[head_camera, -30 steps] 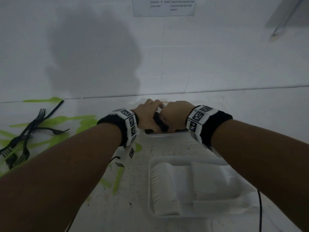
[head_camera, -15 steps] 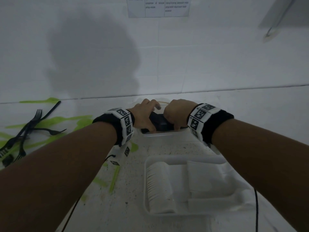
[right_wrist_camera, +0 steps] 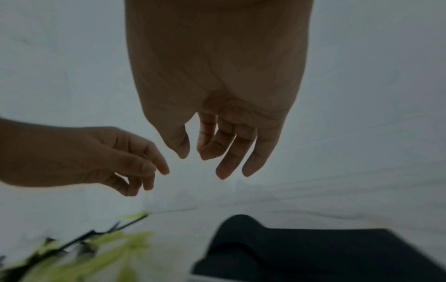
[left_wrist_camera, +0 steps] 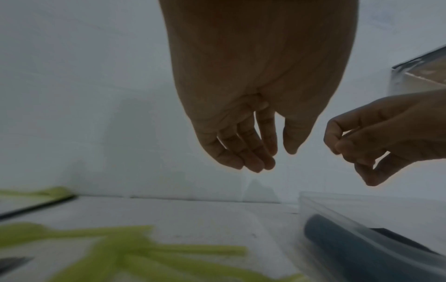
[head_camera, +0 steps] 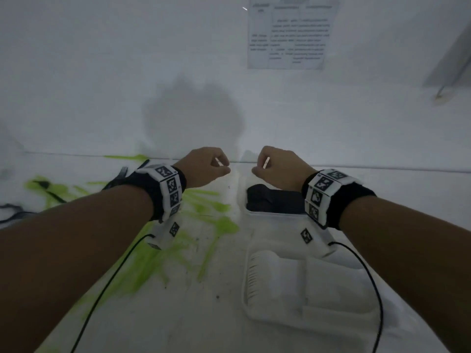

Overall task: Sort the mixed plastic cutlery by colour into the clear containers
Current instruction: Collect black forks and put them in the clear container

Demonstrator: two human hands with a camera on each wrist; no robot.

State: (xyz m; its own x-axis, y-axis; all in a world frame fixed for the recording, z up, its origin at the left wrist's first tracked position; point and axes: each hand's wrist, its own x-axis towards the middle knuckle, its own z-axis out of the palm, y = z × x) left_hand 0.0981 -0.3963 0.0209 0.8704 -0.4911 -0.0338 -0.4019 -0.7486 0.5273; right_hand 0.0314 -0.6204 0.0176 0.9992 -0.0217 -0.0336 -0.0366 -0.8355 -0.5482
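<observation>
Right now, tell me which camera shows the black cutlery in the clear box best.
The right wrist view: the black cutlery fills its lower frame, unobstructed. The head view partly hides it behind the right wrist; the left wrist view shows it blurred through the clear box.

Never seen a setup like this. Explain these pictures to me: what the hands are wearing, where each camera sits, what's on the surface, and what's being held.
No machine here: a person works bare-handed, with marker-covered bands and a small camera on each wrist. The wide picture comes from a head-worn camera looking down; the other two look along each hand from the wrist.

The left hand and right hand hang in the air with loosely curled fingers, holding nothing.

Below the right hand a clear container holds stacked black cutlery. Nearer the person, another clear container holds white cutlery. More black cutlery lies loose to the left on the white surface, which has green paint smears. A printed sheet hangs on the wall.
</observation>
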